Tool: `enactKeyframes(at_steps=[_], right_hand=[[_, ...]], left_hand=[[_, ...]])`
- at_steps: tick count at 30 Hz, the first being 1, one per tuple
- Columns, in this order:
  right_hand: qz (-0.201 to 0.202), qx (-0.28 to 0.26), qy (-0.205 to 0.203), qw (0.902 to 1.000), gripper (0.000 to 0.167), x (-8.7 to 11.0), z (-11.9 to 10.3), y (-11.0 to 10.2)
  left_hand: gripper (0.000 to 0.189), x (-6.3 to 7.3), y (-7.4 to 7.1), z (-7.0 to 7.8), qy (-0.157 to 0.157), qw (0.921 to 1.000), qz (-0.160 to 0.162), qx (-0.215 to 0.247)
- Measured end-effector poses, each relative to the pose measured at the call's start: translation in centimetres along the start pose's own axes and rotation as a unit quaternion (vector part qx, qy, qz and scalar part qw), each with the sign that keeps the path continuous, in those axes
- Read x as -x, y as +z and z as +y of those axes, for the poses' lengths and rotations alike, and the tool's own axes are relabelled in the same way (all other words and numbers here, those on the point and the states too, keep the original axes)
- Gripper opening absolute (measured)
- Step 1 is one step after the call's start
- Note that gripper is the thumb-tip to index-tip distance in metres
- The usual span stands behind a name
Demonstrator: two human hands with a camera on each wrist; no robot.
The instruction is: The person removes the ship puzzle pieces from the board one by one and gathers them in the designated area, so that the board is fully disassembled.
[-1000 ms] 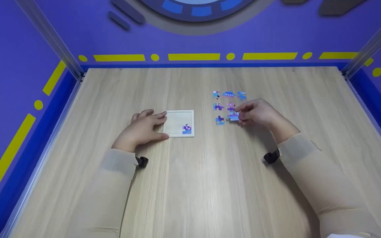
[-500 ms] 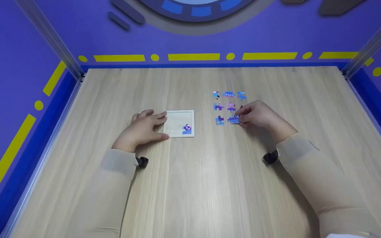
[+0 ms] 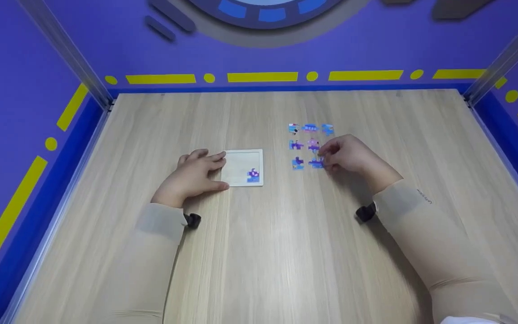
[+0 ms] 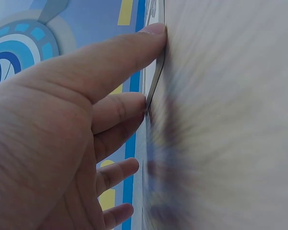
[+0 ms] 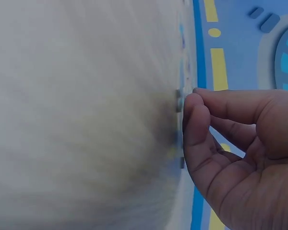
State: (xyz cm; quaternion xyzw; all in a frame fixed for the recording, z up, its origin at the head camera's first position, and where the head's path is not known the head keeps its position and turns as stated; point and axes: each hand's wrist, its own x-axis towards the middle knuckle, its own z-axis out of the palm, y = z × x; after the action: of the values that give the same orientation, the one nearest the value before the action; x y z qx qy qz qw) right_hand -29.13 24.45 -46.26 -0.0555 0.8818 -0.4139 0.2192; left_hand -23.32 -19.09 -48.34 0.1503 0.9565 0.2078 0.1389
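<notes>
My left hand [image 3: 191,180] rests at the left side of a shallow white puzzle tray [image 3: 260,167], thumb at its near corner and fingertips at its left edge. In the left wrist view the fingers [image 4: 120,112] look fairly straight against the tray's edge. One purple and blue jigsaw piece [image 3: 253,175] lies in the tray's near right corner. My right hand [image 3: 351,155] pinches a jigsaw piece [image 3: 316,161] between thumb and fingertips, at the near right of the loose pieces. The fingertips partly cover it. In the right wrist view the thumb and forefinger meet close over the tabletop.
Several loose jigsaw pieces lie in rough rows right of the tray, among them a blue piece [image 3: 310,128], a purple piece [image 3: 296,145] and a near-left piece [image 3: 298,163]. Purple walls [image 3: 259,58] enclose the wooden table [image 3: 259,252] at the back and sides.
My right hand has shifted slightly, and the piece at its fingertips has turned and moved slightly toward the near side. My left hand and the tray stay put.
</notes>
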Motion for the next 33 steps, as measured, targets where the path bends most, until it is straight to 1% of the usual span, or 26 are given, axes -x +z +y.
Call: enactKeyframes(at_steps=[8,11,19,22,29,33], right_hand=[[0.005,0.013,-0.027,0.9995,0.032,0.2,-2.3,0.7],[0.005,0.015,-0.027,0.9995,0.033,0.4,-3.4,1.2],[0.003,-0.026,-0.042,0.9988,0.037,0.6,-6.4,2.9],[0.000,-0.049,-0.057,0.9972,0.037,0.4,-7.6,3.5],[0.013,-0.058,-0.097,0.9935,0.033,0.1,-10.0,5.1],[0.013,-0.080,-0.114,0.9902,0.032,0.2,-11.1,6.1]], left_hand=[[0.086,0.1,-0.1,0.1,-0.006,0.9999,-0.002,0.009],[0.087,0.1,-0.1,0.2,-0.009,0.9999,-0.003,0.007],[0.087,0.1,-0.1,0.2,-0.008,0.9999,-0.002,0.006],[0.087,0.1,-0.2,0.2,-0.008,0.9999,-0.005,0.005],[0.087,0.0,-0.1,0.1,-0.002,1.0000,-0.004,0.005],[0.087,0.0,-0.1,0.1,-0.003,1.0000,-0.001,0.003]])
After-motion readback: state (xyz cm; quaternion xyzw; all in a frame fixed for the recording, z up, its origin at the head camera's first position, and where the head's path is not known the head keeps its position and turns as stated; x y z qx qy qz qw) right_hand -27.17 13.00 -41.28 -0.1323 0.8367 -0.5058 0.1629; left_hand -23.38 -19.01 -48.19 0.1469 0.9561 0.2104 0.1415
